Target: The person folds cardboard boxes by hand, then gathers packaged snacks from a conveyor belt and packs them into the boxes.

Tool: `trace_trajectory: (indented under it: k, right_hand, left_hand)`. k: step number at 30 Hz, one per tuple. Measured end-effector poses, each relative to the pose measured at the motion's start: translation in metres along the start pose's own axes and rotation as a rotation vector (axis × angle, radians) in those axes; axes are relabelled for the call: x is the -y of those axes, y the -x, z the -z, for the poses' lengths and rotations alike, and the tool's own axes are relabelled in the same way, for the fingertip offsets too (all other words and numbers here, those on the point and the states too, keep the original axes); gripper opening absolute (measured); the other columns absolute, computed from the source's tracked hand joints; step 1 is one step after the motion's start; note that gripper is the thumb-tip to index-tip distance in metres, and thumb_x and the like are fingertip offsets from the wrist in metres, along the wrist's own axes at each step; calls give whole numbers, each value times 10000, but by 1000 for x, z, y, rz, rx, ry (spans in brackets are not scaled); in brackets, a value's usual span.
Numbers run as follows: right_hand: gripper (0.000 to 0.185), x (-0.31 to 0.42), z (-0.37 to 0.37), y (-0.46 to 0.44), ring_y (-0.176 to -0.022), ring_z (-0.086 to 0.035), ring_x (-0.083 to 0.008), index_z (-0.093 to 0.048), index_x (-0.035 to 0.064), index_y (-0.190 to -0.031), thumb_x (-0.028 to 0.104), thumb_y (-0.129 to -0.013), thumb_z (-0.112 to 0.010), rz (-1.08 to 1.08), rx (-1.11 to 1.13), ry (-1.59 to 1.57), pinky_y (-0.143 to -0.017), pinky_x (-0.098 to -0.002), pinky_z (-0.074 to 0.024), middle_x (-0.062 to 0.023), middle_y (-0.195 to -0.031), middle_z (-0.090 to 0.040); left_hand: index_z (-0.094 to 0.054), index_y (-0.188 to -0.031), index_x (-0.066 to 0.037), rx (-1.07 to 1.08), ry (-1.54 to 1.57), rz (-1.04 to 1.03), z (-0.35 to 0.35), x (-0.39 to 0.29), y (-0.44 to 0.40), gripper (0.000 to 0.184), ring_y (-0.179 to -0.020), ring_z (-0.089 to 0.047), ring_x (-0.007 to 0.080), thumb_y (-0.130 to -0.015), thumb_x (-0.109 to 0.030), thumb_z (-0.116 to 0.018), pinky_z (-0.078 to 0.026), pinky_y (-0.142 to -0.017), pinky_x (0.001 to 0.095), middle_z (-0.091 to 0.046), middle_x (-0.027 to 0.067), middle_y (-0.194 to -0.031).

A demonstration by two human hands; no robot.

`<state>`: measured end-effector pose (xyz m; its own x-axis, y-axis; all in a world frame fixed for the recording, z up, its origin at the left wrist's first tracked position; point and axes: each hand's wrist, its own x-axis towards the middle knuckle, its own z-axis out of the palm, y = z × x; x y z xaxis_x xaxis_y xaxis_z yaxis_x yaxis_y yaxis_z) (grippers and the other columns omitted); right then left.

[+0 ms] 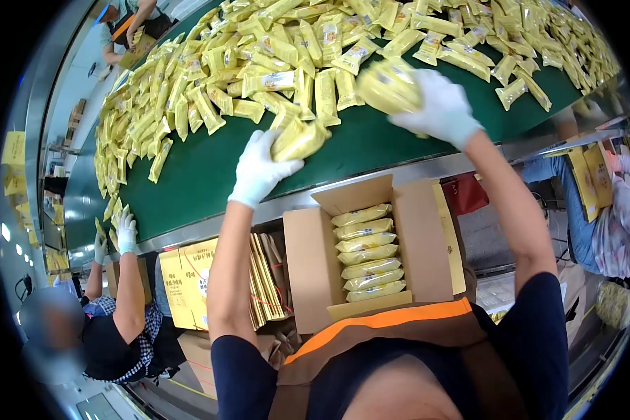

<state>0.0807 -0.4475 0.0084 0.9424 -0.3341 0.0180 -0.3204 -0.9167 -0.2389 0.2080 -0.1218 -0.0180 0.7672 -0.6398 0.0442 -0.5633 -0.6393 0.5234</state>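
My left hand [262, 168], in a white glove, is closed round a few yellow wrapped snack packets [299, 140] over the near edge of the green belt. To its right, my right hand [437, 108], gloved too, grips a bunch of yellow packets [390, 87] smeared by motion; their number is unclear. Between my forearms, close to my body, stands an open cardboard box [308, 273] with its flaps spread. Inside it a row of yellow packets [369, 256] lies stacked one behind another.
A large heap of loose packets [273, 52] covers much of the green belt [210, 168], which has a metal edge. Flattened yellow cartons [189, 280] stand left of the box. A co-worker's gloved hands [126, 231] touch packets at the left; another person [129, 28] works across the belt.
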Motion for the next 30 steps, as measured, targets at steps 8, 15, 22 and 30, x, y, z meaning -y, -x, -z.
trace_trajectory:
  k: [8, 15, 22, 30]
  right_hand:
    - [874, -89, -20, 57, -1248, -474, -339, -434, 175, -1390, 423, -628, -783, 98, -54, 152, -1007, -453, -420, -137, -1355, -475]
    - [882, -90, -23, 57, -1242, -485, -331, -417, 196, -1406, 410, -634, -786, 94, -87, 131, -1012, -449, -424, -127, -1360, -481]
    - [866, -90, -23, 59, -1238, -485, -328, -432, 182, -1396, 379, -635, -796, 91, -99, 112, -1015, -447, -418, -129, -1353, -482]
    - [886, -88, -25, 60, -1237, -482, -327, -413, 154, -1403, 354, -630, -798, 102, -141, 125, -1012, -448, -419, -139, -1336, -491]
  left_hand:
    - [-600, -1245, -98, -86, -360, -237, -9, 5, 66, 741, -1037, -566, 342, -588, -308, -871, -497, -890, 409, -578, 119, -1094]
    - [-471, -1397, -76, -112, -333, -234, -9, 2, 56, 945, -1036, -590, 378, -608, -428, -852, -507, -893, 419, -564, 160, -1249]
    - [-477, -1382, -82, -24, -533, -213, -5, -6, 43, 863, -1081, -567, 310, -606, -261, -808, -445, -945, 430, -586, 116, -1190]
    - [-605, -1196, -177, -629, -902, -570, 3, -7, 72, 485, -1151, -529, 272, -734, -84, -721, -439, -975, 479, -566, 58, -1237]
